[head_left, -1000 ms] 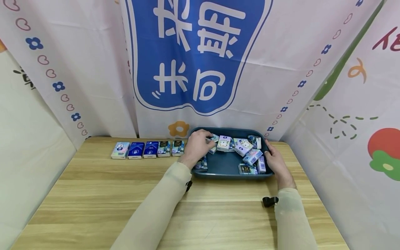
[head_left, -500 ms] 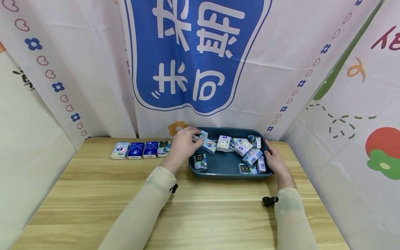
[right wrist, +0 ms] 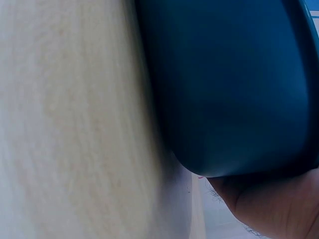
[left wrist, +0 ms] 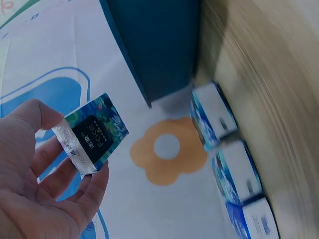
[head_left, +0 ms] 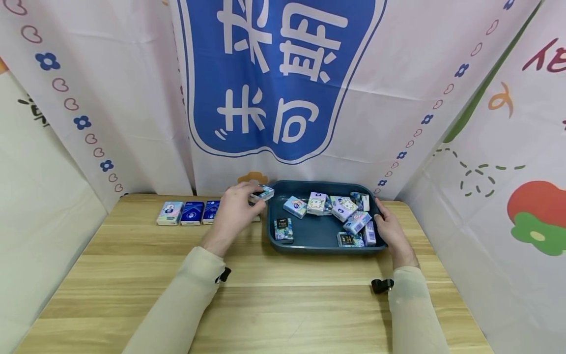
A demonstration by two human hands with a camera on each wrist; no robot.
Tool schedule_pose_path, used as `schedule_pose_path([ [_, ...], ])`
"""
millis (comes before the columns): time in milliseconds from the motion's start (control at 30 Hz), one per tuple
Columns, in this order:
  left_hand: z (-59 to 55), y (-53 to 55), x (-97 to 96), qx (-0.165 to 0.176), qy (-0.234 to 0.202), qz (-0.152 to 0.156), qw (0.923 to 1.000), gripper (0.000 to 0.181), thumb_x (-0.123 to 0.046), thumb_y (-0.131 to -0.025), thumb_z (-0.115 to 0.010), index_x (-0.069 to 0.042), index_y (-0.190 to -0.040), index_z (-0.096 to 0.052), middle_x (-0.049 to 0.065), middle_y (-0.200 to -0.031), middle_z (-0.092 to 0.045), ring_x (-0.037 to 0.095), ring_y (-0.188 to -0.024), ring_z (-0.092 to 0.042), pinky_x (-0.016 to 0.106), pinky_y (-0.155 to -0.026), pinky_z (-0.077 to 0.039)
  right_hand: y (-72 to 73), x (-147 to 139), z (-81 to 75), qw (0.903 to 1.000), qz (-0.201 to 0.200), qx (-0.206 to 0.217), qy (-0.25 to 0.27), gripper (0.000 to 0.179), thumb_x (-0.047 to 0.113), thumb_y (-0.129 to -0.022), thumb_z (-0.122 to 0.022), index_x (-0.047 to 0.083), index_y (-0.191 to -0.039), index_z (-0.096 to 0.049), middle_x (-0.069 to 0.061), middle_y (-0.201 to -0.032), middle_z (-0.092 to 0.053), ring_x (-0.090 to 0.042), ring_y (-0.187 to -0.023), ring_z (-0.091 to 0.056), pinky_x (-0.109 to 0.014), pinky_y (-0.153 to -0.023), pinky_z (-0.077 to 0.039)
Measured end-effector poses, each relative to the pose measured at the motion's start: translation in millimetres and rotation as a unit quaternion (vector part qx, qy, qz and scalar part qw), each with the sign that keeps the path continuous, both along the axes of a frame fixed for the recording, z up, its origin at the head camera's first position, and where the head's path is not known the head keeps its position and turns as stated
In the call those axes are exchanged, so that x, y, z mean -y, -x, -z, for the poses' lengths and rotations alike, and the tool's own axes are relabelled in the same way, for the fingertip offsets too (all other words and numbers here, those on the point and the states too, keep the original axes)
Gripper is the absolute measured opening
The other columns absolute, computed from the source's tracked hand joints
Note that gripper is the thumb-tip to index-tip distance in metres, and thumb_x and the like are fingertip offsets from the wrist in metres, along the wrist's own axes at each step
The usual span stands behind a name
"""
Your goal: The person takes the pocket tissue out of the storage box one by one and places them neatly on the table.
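Observation:
My left hand pinches a pocket tissue pack with a black label and a blue-green print. It holds the pack up over the table, just left of the blue tray. Thumb and fingertips grip the pack's edges in the left wrist view. At the tray's right end, my right hand grips the rim, thumb on the rim and fingers along the outside. Inside the tray lie several loose packs, among them a black-labelled one at the left and a light blue one.
Left of the tray, packs stand in a row along the table's back edge: a pale one, a dark blue one and others partly hidden by my left hand. A printed curtain hangs close behind the wooden table.
My left hand has lifted the tissue pack out of the tray's back left and carried it left past the rim. The right hand has stayed on the tray.

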State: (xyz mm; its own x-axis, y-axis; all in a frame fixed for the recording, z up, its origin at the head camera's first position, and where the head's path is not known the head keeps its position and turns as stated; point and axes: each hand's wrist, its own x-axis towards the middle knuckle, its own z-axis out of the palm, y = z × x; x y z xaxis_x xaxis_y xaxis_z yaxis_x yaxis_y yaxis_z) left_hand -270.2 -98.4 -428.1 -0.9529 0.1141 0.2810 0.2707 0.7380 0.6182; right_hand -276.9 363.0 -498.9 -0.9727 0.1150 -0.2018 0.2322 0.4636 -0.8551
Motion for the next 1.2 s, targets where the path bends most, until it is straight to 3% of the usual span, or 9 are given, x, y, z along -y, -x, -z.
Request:
schedule_pose_path([
  [167,-0.5,-7.5,19.6,0.003,-0.001,-0.011,0.9999,0.036,-0.019,-0.107,-0.078,-0.009,-0.141,-0.083,0.018,-0.161,-0.074,0.044,-0.136,-0.074,0.056,-0.102,-0.072,-0.4,-1.1,0.6,1.0000,-0.001,-0.003,-0.001,0.067,0.016,-0.126,-0.033,0.023,-0.190,-0.011,-0.015,-0.199,-0.001,-0.049,-0.186,0.000,-0.070,-0.151,-0.005],
  [400,0.1,-19.1,46.9,-0.008,0.017,-0.021,0.9996,0.037,-0.016,-0.107,-0.076,-0.006,-0.142,-0.083,0.024,-0.162,-0.072,0.051,-0.146,-0.071,0.069,-0.118,-0.063,-1.0,-1.1,-1.1,1.0000,0.001,0.004,-0.001,0.067,0.019,-0.127,-0.033,0.027,-0.189,-0.009,-0.015,-0.199,-0.002,-0.048,-0.186,0.000,-0.070,-0.151,-0.005],
  [533,1.4,-25.3,63.8,-0.012,0.027,-0.029,0.9991,0.038,-0.017,-0.106,-0.075,-0.006,-0.141,-0.083,0.024,-0.161,-0.073,0.052,-0.144,-0.072,0.069,-0.115,-0.063,-1.1,0.3,-1.7,1.0000,0.004,0.007,0.001,0.068,0.018,-0.127,-0.034,0.028,-0.189,-0.010,-0.015,-0.199,-0.002,-0.049,-0.185,0.000,-0.070,-0.151,-0.005],
  [800,4.7,-37.7,99.3,-0.019,0.041,-0.035,0.9984,0.037,-0.017,-0.106,-0.078,-0.002,-0.140,-0.083,0.028,-0.157,-0.074,0.057,-0.146,-0.069,0.074,-0.121,-0.058,0.5,0.6,1.9,1.0000,0.004,-0.001,0.001,0.068,0.017,-0.126,-0.033,0.030,-0.189,-0.009,-0.015,-0.199,-0.002,-0.048,-0.186,-0.001,-0.069,-0.151,-0.006],
  [967,9.7,-44.7,120.1,-0.027,0.063,-0.048,0.9965,0.038,-0.016,-0.105,-0.078,0.000,-0.140,-0.081,0.031,-0.154,-0.074,0.059,-0.140,-0.071,0.074,-0.114,-0.060,0.2,0.2,2.6,1.0000,0.007,-0.002,0.000,0.068,0.018,-0.127,-0.033,0.032,-0.189,-0.009,-0.014,-0.199,-0.002,-0.048,-0.186,-0.001,-0.069,-0.151,-0.006],
  [1200,14.3,-53.0,139.6,-0.002,0.078,-0.053,0.9956,0.040,-0.017,-0.106,-0.079,0.002,-0.141,-0.079,0.036,-0.155,-0.071,0.063,-0.141,-0.068,0.079,-0.119,-0.055,-0.2,0.0,0.8,1.0000,0.008,0.002,0.003,0.067,0.019,-0.127,-0.033,0.033,-0.189,-0.009,-0.012,-0.199,-0.002,-0.046,-0.186,-0.001,-0.067,-0.152,-0.005],
])
